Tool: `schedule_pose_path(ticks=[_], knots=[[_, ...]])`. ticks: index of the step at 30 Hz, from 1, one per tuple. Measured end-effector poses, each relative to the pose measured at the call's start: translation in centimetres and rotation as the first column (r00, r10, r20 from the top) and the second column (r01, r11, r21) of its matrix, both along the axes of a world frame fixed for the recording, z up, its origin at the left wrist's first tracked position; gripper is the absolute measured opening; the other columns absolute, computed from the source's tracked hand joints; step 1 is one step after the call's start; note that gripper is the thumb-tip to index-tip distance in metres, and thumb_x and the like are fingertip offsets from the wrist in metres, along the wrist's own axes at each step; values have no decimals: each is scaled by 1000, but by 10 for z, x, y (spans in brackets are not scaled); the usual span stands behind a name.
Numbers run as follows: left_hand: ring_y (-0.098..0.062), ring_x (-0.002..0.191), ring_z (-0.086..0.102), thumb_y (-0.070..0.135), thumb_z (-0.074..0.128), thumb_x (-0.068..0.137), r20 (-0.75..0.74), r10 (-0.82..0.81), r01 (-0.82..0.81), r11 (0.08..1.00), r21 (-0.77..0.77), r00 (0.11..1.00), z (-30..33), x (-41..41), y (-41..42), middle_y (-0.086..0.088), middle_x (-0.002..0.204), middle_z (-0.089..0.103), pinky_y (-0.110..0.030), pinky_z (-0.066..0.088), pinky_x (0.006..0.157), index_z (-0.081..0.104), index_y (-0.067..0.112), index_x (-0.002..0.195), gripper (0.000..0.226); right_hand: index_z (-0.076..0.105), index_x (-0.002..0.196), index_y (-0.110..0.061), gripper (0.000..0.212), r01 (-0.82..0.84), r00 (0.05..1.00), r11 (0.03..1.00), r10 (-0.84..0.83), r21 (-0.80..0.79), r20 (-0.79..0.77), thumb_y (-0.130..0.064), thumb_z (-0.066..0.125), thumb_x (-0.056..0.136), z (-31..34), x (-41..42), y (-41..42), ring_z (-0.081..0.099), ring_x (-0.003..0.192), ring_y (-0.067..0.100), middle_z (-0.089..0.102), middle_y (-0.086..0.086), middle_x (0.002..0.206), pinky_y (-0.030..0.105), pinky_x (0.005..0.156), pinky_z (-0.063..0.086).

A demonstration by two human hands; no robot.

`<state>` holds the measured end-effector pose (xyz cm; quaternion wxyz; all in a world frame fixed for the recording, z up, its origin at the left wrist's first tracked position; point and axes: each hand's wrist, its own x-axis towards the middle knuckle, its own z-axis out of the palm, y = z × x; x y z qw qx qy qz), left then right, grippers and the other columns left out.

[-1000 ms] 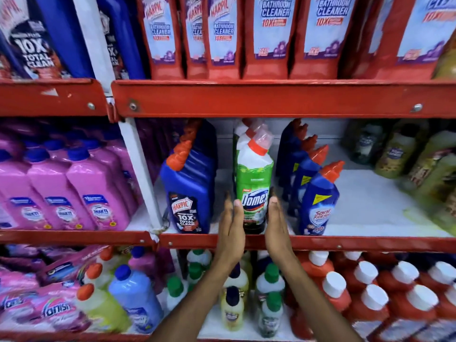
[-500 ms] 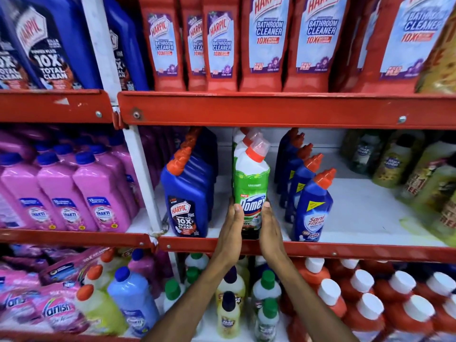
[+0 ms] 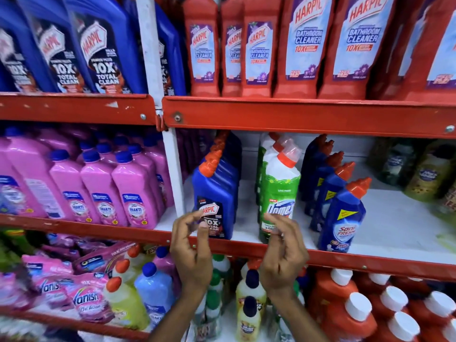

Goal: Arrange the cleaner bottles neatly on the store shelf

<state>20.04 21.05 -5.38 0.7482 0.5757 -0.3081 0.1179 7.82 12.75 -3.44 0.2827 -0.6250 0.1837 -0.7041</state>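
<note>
A green and white Domex bottle (image 3: 278, 193) with an orange neck stands upright at the front of the middle shelf (image 3: 370, 264), heading its own row. To its left stands a row of blue Harpic bottles (image 3: 214, 191). To its right runs a row of blue Sani Fresh bottles (image 3: 341, 215). My left hand (image 3: 191, 253) hovers in front of the Harpic label, fingers curled and apart, holding nothing. My right hand (image 3: 283, 253) hovers in front of the Domex bottle's base, fingers loosely curled, also holding nothing.
Red Harpic bathroom cleaner bottles (image 3: 308, 45) and blue Harpic bottles (image 3: 98, 48) fill the top shelf. Pink Shakti bottles (image 3: 133, 193) stand at the left. Olive bottles (image 3: 429, 174) sit at the far right. Below are Vanish pouches (image 3: 84, 297), small bottles and white-capped orange bottles (image 3: 352, 314).
Both hands have let go of the Domex bottle and drawn back toward me, the left one shifting left in front of the Harpic bottle. The camera has moved closer to the shelf.
</note>
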Motion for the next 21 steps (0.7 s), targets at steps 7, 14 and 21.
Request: schedule_pose_path(ticks=[7,14,21], knots=[[0,131,58,49,59,86,-160,-182,220,938,269,970,-10,38,-11,4,144,61,-27,45,114,46,20,149,72,26,156,-23,59,-193,848,874,377,445,-373,-41,33,100,-11,61,23,20,138,-26,27,-16,159,-7,105,12],[-16,112,72,42,63,86,-119,-185,214,924,318,976,-15,50,-15,3,121,74,-47,59,99,54,28,138,55,16,157,-22,56,-140,813,856,387,498,-436,-24,36,105,-18,77,16,18,125,-37,19,-22,150,-13,96,10],[-19,107,74,46,64,88,-51,-155,163,936,313,987,-16,48,-12,0,119,75,-49,61,93,55,25,138,55,13,159,-24,57,-146,801,854,399,500,-447,-25,35,106,-18,75,15,24,140,-5,22,-7,165,10,110,17]])
